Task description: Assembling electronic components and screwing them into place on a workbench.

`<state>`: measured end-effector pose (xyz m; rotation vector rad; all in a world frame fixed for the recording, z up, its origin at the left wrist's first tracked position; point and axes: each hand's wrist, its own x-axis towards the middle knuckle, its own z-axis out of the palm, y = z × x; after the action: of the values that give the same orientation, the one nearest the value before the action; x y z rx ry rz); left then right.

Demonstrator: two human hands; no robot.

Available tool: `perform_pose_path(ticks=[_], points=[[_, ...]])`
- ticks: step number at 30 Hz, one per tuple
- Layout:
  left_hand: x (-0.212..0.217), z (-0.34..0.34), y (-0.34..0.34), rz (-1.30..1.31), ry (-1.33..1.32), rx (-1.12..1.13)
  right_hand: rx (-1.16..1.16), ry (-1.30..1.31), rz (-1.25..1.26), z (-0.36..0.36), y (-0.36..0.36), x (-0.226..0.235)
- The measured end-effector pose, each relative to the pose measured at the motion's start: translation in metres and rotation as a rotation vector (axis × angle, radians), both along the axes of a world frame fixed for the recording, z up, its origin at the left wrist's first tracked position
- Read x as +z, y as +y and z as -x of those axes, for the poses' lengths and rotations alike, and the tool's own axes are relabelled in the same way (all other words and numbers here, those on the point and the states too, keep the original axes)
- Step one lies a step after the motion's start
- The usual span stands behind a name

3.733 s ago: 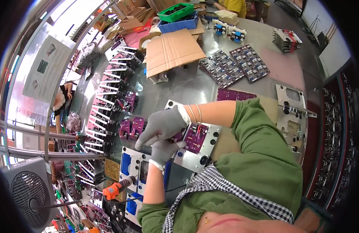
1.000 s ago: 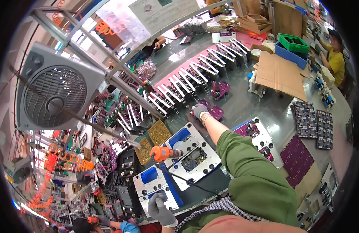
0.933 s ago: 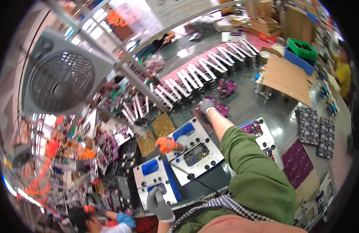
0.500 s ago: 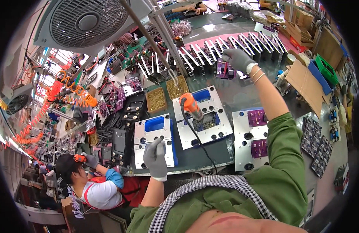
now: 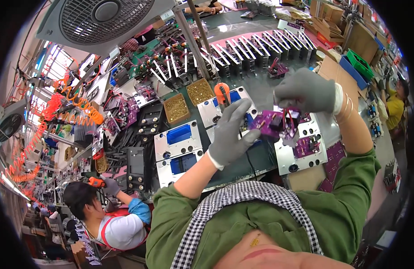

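Note:
A purple circuit board (image 5: 267,124) with dark parts and red wires is held up in front of me. My right hand (image 5: 305,92), in a grey glove, is closed on it from above, its fingertips mostly hidden. At the board's left edge, my gloved left hand (image 5: 231,134) has its fingers apart, the thumb by the edge. Beyond the left hand stands an orange electric screwdriver (image 5: 222,93). Under both hands lie silver metal panels on blue backing, partly covered. Another silver panel (image 5: 285,159) at the right carries purple boards (image 5: 305,146).
Two boxes of small brass-coloured screws (image 5: 176,109) stand beyond the left panels (image 5: 178,139). A row of upright white-edged parts (image 5: 243,49) runs along the back. A large grey fan (image 5: 104,18) hangs upper left. At lower left a co-worker (image 5: 122,226) holds an orange tool.
My right hand has come back from the far side toward me with the circuit board. My left hand has moved right and forward to the board's edge.

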<state>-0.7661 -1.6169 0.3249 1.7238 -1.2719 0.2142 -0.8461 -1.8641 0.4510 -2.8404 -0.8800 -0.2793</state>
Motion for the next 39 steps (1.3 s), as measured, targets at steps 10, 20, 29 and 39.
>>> perform_pose_path(ticks=[10, 20, 29, 39], points=[[-0.034, 0.058, -0.045, -0.394, 0.218, -0.340, -0.177, -0.143, 0.180, 0.036, 0.017, -0.019], [-0.120, -0.014, -0.064, -0.501, 0.055, 0.309, -0.478, -0.203, -0.374, 0.001, -0.065, -0.058], [-0.190, -0.049, -0.039, -0.756, -0.099, 0.444, -0.347, -0.295, -0.531, -0.025, -0.096, -0.091], [-0.203, -0.067, -0.037, -0.872, -0.083, 0.411, -0.194, -0.237, -0.560, -0.041, -0.090, -0.094]])
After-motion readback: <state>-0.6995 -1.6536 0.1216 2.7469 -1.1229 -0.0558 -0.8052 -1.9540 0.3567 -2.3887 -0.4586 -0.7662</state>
